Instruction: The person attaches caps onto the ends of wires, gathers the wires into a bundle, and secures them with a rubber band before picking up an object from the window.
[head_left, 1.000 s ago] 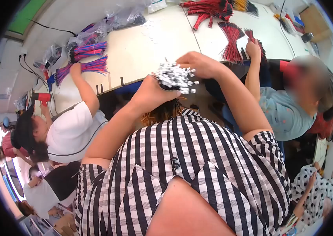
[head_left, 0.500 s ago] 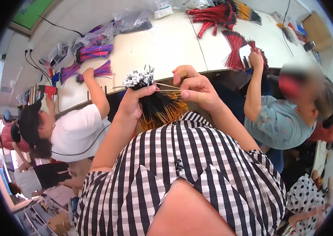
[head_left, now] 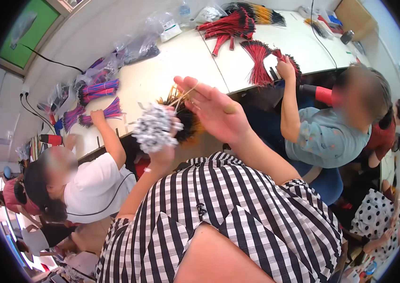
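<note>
In the head view my left hand [head_left: 163, 154] is wrapped round a bundle of black and yellow wires [head_left: 189, 123]. The bundle's white connector ends [head_left: 154, 127] face toward me and partly cover my fingers. Beside it, my right hand [head_left: 221, 115] is stretched out flat with its palm showing. A tan rubber band [head_left: 184, 97] is drawn tight from my right fingers toward the bundle; where its far end sits is hidden behind the white ends.
Across the white table [head_left: 176, 61] lie purple-blue wire bundles [head_left: 98, 89], red-black wire bundles [head_left: 256, 59] and plastic bags [head_left: 136, 47]. A person in white [head_left: 98, 191] sits at left, a person in light blue [head_left: 327, 139] at right; both touch bundles.
The bundle has turned so its white ends face me and has moved lower. My right hand has gone from pinching the stretched rubber band to lying flat with the band over its fingers.
</note>
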The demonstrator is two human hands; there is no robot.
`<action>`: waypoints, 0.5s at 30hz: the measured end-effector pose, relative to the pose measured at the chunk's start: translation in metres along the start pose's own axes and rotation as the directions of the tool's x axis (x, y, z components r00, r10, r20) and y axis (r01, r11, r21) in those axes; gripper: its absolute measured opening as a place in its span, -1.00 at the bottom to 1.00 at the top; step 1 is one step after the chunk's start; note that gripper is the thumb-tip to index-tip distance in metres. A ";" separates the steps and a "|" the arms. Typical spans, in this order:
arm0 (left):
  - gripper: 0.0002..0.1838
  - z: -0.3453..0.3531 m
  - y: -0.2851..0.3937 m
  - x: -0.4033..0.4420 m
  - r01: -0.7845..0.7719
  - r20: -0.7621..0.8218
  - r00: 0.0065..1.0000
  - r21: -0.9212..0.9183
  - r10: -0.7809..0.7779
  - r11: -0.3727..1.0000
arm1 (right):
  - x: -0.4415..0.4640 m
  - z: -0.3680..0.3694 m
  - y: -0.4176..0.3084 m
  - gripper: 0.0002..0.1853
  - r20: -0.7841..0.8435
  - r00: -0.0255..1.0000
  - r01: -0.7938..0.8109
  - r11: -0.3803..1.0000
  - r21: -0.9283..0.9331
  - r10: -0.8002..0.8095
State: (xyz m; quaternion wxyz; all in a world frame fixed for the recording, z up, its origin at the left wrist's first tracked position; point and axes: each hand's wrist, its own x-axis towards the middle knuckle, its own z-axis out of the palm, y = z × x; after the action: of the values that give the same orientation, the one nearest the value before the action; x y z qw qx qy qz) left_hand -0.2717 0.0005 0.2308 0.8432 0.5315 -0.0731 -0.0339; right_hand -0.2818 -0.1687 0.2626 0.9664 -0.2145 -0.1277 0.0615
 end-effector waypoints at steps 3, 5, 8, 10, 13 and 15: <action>-0.70 -0.003 -0.027 0.007 0.083 -0.040 0.996 -0.002 -0.083 0.997 | 0.010 -0.018 -0.004 -0.58 0.121 0.992 0.107 0.819 -0.564 -0.046; -0.68 -0.011 -0.041 0.014 0.140 -0.042 0.990 0.107 -0.136 0.984 | 0.020 -0.022 -0.010 -0.63 0.310 0.938 0.346 0.419 -0.840 -0.152; -0.74 0.005 -0.032 0.002 0.170 0.073 0.981 0.145 -0.182 0.975 | 0.028 -0.029 -0.005 -0.78 0.271 0.852 0.356 0.118 -0.927 -0.447; -0.73 0.018 -0.030 -0.001 0.080 0.076 0.993 0.182 -0.095 0.980 | 0.024 -0.031 -0.006 -0.78 0.302 0.832 0.311 -0.060 -0.949 -0.466; -0.69 0.035 -0.022 0.000 -0.228 0.196 0.966 0.350 0.167 0.909 | 0.024 -0.039 -0.008 -0.77 0.346 0.806 0.254 -0.246 -0.935 -0.480; -0.70 0.039 -0.016 0.003 -0.394 0.300 0.910 0.418 0.285 0.818 | 0.025 -0.040 -0.006 -0.78 0.298 0.850 0.165 -0.318 -0.934 -0.434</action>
State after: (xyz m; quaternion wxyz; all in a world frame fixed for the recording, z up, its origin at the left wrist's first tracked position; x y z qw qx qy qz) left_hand -0.2744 -0.0418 0.2332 0.6676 0.6905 -0.2676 0.0773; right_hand -0.2464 -0.1856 0.2353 0.4203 -0.8393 -0.0922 -0.3323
